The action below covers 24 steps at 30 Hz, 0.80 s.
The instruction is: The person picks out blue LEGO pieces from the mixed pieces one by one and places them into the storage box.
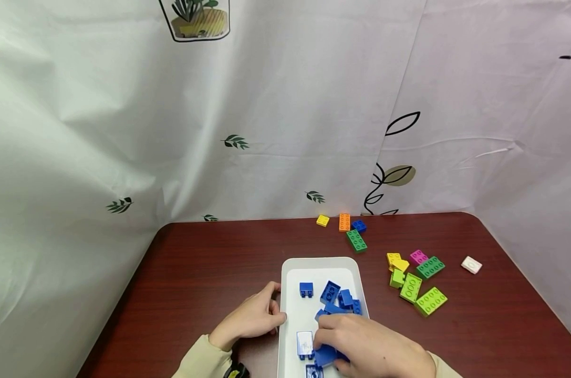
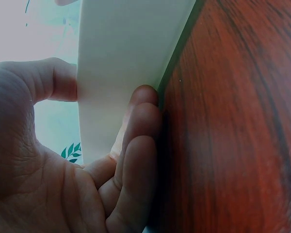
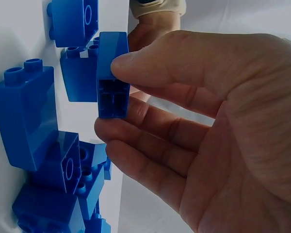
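Observation:
A white tray (image 1: 292,268) stands on the table with several blue bricks (image 1: 330,292) in it, heaped mostly along its right side. My left hand (image 1: 254,314) holds the tray's left side; in the left wrist view the thumb meets the rim and the other fingers (image 2: 140,165) lie along the outer wall, near the tabletop. Over the near part of the tray, my right hand (image 1: 365,341) pinches a blue brick (image 3: 114,56) between thumb and fingers, its hollow underside showing in the right wrist view. A white-faced blue brick (image 1: 305,344) lies just left of the right fingertips.
Right of the tray lie loose lime bricks (image 1: 431,301), yellow bricks (image 1: 398,264), a green brick (image 1: 430,267), a magenta brick (image 1: 418,256) and a white brick (image 1: 471,265). Farther back are an orange brick (image 1: 344,222) and another green brick (image 1: 356,241). A patterned curtain (image 1: 276,105) hangs behind the table.

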Motion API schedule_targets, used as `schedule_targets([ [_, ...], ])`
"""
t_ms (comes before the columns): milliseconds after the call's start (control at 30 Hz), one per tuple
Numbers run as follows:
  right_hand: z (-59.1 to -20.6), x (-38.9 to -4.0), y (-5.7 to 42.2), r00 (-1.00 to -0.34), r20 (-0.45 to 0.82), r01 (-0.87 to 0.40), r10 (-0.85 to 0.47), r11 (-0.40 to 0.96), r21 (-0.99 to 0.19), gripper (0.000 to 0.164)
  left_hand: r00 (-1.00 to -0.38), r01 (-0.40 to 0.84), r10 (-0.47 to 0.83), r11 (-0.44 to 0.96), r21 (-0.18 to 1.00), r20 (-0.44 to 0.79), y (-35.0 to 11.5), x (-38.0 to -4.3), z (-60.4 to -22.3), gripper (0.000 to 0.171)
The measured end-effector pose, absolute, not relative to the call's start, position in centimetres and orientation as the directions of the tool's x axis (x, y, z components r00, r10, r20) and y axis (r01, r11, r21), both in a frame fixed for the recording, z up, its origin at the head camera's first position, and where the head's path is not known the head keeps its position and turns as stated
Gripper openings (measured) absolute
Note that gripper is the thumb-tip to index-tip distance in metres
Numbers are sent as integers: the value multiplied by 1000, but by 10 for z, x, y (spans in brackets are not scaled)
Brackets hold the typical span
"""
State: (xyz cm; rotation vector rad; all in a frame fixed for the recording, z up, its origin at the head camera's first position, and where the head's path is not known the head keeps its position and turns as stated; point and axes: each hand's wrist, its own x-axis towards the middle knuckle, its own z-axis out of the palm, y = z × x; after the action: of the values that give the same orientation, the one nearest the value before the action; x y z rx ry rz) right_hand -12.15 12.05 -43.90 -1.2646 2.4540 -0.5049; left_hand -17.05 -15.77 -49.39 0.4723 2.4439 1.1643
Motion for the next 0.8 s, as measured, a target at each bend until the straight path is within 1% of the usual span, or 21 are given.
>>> schedule_targets([
  [167, -438, -121, 122, -557, -124, -706, -821, 547, -450, 38, -867, 134, 456, 599, 789, -200, -157, -171, -494, 54],
  [333, -435, -120, 126, -577, -148, -672, -803, 570, -474, 55, -865, 138, 461, 597, 791, -197, -158, -170, -493, 55],
  [433, -433, -118, 128, -590, -160, -652, -791, 584, -484, 60, -865, 136, 460, 600, 788, -201, -158, -171, -493, 55],
  [600, -432, -118, 129, -596, -133, -664, -792, 580, -473, 62, -865, 129, 458, 598, 791, -205, -158, -170, -493, 55],
  [800, -433, -120, 130, -602, -74, -703, -795, 572, -422, 64, -863, 121, 458, 597, 793, -213, -158, -170, -493, 54],
])
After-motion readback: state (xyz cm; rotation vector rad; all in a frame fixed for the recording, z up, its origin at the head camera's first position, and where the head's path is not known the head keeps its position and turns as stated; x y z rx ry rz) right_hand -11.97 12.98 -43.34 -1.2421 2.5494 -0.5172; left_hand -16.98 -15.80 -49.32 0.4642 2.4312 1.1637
